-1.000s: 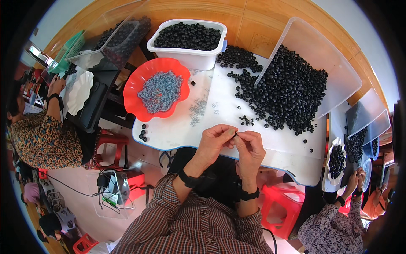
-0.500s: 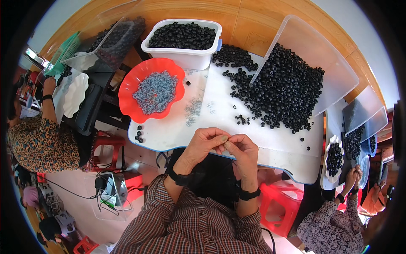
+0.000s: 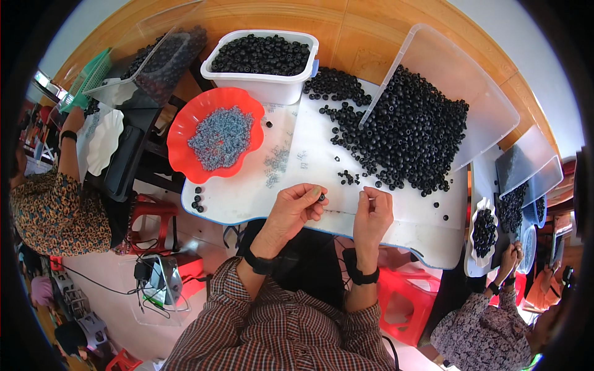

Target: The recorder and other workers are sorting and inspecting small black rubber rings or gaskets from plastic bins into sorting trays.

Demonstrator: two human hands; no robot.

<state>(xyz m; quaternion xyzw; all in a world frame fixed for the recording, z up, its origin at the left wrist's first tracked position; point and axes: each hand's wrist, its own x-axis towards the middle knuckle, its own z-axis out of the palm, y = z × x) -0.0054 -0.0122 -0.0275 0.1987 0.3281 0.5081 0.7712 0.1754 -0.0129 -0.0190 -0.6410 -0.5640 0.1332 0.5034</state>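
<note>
Above the near edge of a white table [image 3: 247,196], my left hand [image 3: 291,213] pinches a small round black part [image 3: 321,197] with a hole in it, between thumb and fingers. My right hand [image 3: 374,213], apart from it, has thumb and fingertips pressed together; whatever they hold is too small to make out. Just beyond the right hand lies a little cluster of tiny black pieces [image 3: 348,178]. Farther right spreads a big heap of black round parts [image 3: 408,130], spilling from a tipped clear plastic bin [image 3: 479,93]. A red scalloped bowl [image 3: 179,133] of small clear-bluish pieces [image 3: 219,139] sits at the left.
A white tub [image 3: 263,86] full of black parts stands at the back. Several loose black parts [image 3: 197,199] lie at the left corner. Co-workers sit left [image 3: 59,210] and right [image 3: 486,328] at other tables. Red stools [image 3: 405,303] stand below.
My hands have moved apart from touching fingertips. The right hand shifted right, and the black part now shows in my left fingers. The whole view has shifted slightly.
</note>
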